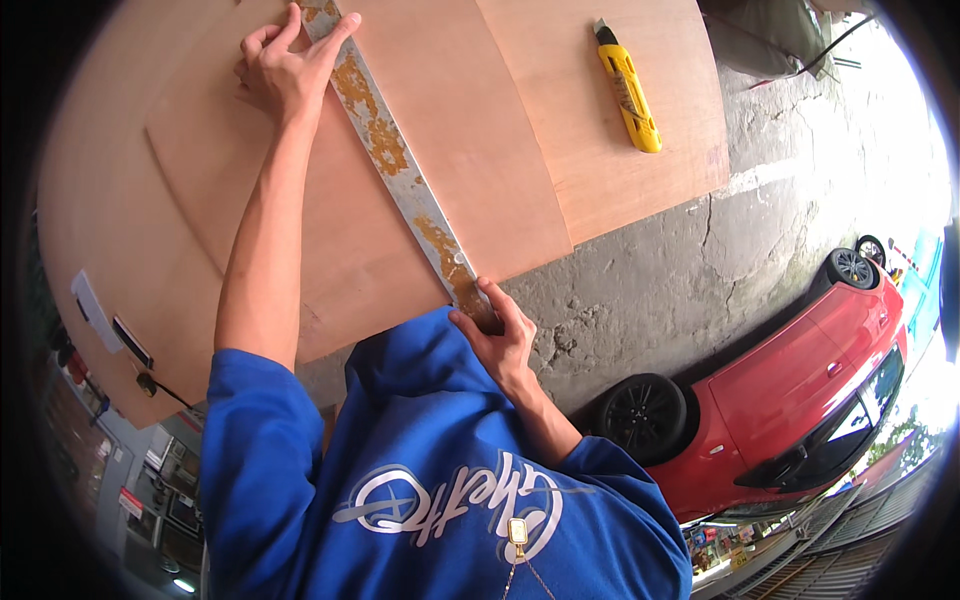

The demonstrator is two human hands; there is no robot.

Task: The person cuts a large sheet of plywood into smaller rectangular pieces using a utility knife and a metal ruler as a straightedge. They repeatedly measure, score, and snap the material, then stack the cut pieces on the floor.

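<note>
A long flat metal straightedge (408, 188), worn and marked with rusty-brown patches, lies slantwise across a thin sheet of plywood (480, 130). My left hand (288, 68) grips its far part, thumb on one edge and index finger on the other. At the near end, my right hand (508, 340) pinches the bar between thumb and fingers, close to the sheet's front edge. A yellow utility knife (630, 95) with a black tip rests on the plywood to the right, apart from both hands.
More plywood (110, 230) spreads out on the left, with a white strip (95, 312) and a dark narrow object (133, 342) on it. Beyond the sheets is cracked concrete ground (770, 200). A red car (790, 380) stands at the right.
</note>
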